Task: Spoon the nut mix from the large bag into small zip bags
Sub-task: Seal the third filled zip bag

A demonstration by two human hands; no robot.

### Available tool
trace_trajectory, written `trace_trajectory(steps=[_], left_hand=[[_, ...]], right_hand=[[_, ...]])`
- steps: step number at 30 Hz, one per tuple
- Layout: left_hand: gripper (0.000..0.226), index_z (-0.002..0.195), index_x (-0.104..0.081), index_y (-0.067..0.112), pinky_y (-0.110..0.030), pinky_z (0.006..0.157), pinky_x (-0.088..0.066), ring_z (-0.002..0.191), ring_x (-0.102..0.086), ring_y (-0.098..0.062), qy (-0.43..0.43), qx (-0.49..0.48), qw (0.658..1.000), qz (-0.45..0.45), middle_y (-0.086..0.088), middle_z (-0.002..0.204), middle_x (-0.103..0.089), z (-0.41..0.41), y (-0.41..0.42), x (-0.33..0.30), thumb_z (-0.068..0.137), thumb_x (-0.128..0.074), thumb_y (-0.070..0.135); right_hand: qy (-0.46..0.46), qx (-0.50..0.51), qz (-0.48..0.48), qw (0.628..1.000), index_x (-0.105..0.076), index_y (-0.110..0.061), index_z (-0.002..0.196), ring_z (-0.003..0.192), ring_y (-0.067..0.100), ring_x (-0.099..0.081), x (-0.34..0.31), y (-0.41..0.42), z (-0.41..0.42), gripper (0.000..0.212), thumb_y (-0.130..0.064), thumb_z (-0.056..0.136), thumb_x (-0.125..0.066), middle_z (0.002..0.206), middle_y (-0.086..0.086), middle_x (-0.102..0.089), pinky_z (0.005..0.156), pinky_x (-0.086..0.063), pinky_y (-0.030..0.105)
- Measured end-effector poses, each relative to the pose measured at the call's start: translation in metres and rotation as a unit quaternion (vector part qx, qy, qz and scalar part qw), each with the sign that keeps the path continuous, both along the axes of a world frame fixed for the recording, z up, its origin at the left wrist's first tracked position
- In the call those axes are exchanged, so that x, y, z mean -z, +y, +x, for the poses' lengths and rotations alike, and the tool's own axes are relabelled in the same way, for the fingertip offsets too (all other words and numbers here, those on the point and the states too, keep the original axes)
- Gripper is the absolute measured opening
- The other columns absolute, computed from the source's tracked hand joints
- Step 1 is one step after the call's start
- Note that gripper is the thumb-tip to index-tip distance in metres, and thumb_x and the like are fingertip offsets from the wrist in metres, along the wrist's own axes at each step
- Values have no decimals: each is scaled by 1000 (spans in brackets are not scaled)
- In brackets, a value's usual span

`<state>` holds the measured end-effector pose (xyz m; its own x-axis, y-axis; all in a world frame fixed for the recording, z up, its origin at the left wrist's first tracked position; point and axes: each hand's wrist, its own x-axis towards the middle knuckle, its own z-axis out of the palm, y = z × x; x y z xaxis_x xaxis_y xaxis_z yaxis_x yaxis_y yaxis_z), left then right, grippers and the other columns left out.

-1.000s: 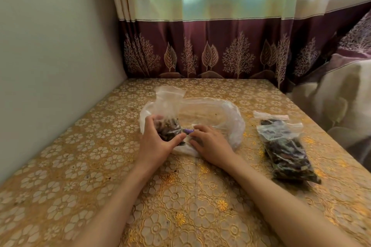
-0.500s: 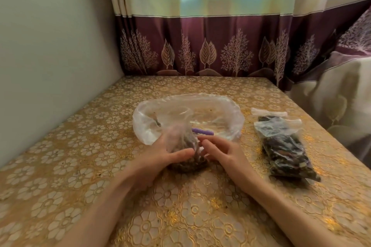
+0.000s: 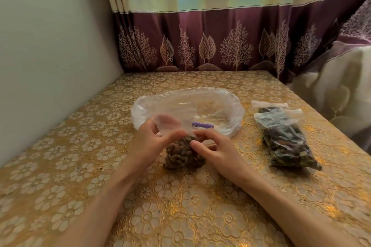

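Note:
A small clear zip bag [image 3: 183, 152] filled with brown nut mix lies on the table in front of me. My left hand [image 3: 149, 140] pinches its empty upper part near the neck. Against the bag's right side, my right hand [image 3: 212, 146] holds it with curled fingers. Behind them sits the large clear bag [image 3: 220, 104], rolled open and nearly empty. A purple spoon [image 3: 202, 125] lies inside it by the near rim.
Two filled small zip bags [image 3: 285, 140] lie stacked on the right of the gold floral tablecloth [image 3: 160, 206]. A wall runs along the left, a maroon curtain hangs at the back, and a draped cloth [image 3: 341, 86] is beyond the right edge.
Both hands have drawn the small bag out of the large bag toward me and laid it on the table. The spoon stays in the large bag.

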<state>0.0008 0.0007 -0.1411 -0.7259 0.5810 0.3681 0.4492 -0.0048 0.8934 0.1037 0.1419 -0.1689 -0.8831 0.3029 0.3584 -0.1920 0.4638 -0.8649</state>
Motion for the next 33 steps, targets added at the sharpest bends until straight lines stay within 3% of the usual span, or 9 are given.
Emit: trace_trajectory(steps=[2,6,9,11,13,19,23,29,33], left_hand=[[61,94,-59,20,-7,61,-48,75,-64,6,-18,25,999,9,20,78,-70,-2,-2,-1,46,-81,50],[96,121,-55,14,-35,81,-54,95,-67,-21,-71,88,992,51,-7,105,-70,-8,-8,-8,43,-78,65],[71,108,-62,10,-26,75,-55,89,-69,-13,-29,64,994,78,4,97,-72,-4,-6,-11,56,-74,58],[46,96,-65,3,-19,63,-54,76,-70,-11,15,23,994,105,6,86,-73,-1,-5,-12,68,-69,40],[30,91,-64,3,-21,57,-54,69,-71,-20,17,2,992,126,-3,81,-73,-3,-7,-13,73,-66,27],[36,94,-63,14,-22,57,-55,69,-71,-19,2,39,992,122,0,77,-74,4,-7,-14,66,-66,37],[41,92,-60,17,-17,57,-53,67,-71,-16,-5,55,991,121,3,74,-73,10,-4,-17,59,-69,41],[15,84,-68,10,-26,63,-57,71,-71,-22,33,55,988,140,-4,77,-73,7,-10,-19,74,-65,21],[19,85,-67,13,-24,61,-57,68,-70,-17,86,22,981,172,1,77,-72,12,-4,-18,77,-62,30]], right_hand=[[13,2,-10,1000,-64,-19,111,93,7,-59,0,0,1,23,-17,89,-63,114,-12,-56,75,-54,22],[28,-12,-23,999,-56,-36,115,90,-3,-57,-2,-3,-3,32,-24,87,-65,106,-20,-57,71,-52,16],[27,-7,-38,999,-62,-24,116,100,3,-61,-5,-5,-10,30,-23,87,-65,105,-18,-60,76,-54,18],[54,-12,-60,997,-70,-29,95,93,-1,-64,-7,-8,-11,17,-16,87,-65,92,-20,-66,71,-52,15],[80,-18,-88,993,-72,-35,82,89,-10,-62,-9,-10,-8,25,-11,86,-65,83,-23,-69,69,-50,10],[94,-50,-94,990,-67,-34,101,96,1,-65,-22,-16,1,20,-33,81,-62,97,-19,-71,75,-51,15],[151,4,-114,982,-71,-24,89,75,6,-67,-31,-17,5,19,-32,76,-60,81,-11,-73,65,-51,17],[184,37,-202,961,-72,-13,80,63,5,-62,-43,-7,11,21,-29,70,-64,70,-5,-72,62,-49,15],[226,38,-124,965,-71,-17,78,65,7,-64,-49,-7,15,21,-35,71,-64,70,-11,-72,61,-49,18]])
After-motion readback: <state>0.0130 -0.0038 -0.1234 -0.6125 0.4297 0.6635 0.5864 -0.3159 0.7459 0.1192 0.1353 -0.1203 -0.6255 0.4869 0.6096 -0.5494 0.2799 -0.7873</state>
